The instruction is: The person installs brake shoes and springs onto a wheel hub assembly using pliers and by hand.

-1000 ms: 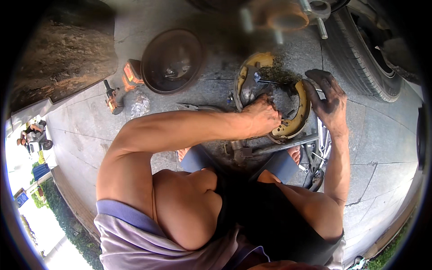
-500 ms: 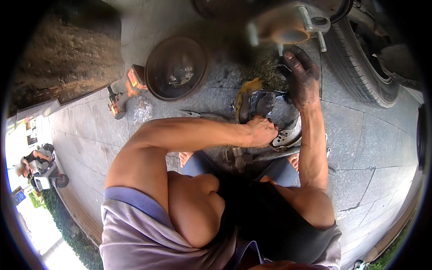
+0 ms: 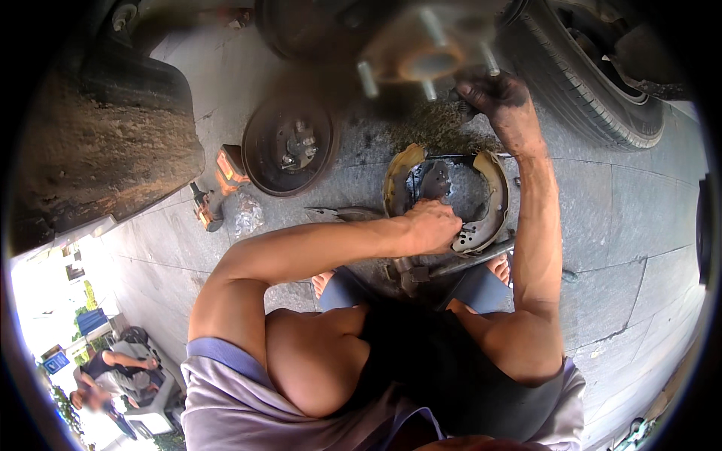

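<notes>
Low in front of me, two curved brake shoes stand facing each other, a yellowish left one (image 3: 398, 177) and a paler right one (image 3: 494, 203). My left hand (image 3: 432, 228) is closed at their near ends, touching the right shoe's lower end; what its fingers grip is hidden. Above and beyond the shoes is a blurred wheel hub (image 3: 398, 66) with several studs. Just beside its right stud, my grease-blackened right hand (image 3: 508, 113) has its fingers curled. A small dark ribbed piece (image 3: 466, 111) shows at those fingertips, too unclear to name.
A rusty brake drum (image 3: 263, 161) with several small metal parts inside lies to the left. Near it are an orange power tool (image 3: 204, 209), a clear plastic bag (image 3: 249, 216) and pliers (image 3: 338, 213). A tire (image 3: 583, 83) rests at far right. Someone sits at lower left.
My right hand has drawn away from over the right brake shoe, leaving its upper part visible, and its fingers have curled. The view has shifted, placing the hub farther left. My left hand stays put.
</notes>
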A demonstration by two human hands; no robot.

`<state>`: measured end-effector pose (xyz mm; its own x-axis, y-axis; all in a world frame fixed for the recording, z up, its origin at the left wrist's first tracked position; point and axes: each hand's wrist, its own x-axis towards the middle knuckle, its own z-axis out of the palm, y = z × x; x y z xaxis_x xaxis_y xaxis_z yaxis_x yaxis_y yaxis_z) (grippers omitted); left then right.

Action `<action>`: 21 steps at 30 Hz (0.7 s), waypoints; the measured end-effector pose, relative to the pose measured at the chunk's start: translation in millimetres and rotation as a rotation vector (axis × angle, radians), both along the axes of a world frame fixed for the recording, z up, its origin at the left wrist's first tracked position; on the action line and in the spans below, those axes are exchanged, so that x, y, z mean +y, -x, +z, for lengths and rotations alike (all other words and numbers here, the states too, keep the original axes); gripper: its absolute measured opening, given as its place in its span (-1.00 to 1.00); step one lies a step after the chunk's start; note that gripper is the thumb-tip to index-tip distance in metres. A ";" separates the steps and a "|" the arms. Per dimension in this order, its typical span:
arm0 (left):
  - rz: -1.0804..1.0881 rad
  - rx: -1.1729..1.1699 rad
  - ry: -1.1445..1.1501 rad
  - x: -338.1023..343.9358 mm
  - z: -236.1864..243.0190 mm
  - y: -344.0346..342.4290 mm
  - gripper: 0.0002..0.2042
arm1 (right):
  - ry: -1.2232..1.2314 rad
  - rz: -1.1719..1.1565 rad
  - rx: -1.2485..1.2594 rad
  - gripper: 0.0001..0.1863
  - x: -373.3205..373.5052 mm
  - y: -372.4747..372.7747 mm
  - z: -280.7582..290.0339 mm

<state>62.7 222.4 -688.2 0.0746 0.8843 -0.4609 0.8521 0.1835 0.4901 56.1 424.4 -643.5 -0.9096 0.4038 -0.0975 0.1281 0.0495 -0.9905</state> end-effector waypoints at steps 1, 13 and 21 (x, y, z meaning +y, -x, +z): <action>0.011 -0.013 0.060 6.2 11.4 2.4 -0.77 | -0.030 0.024 -0.017 -0.64 5.0 -2.6 9.3; 0.949 -1.082 -0.348 36.1 50.8 70.3 -0.59 | 0.127 0.266 -0.010 -0.62 25.7 1.6 21.4; 1.111 -1.293 -0.332 40.4 48.9 63.8 -0.62 | 0.131 0.178 -0.031 -0.68 12.6 -0.7 19.1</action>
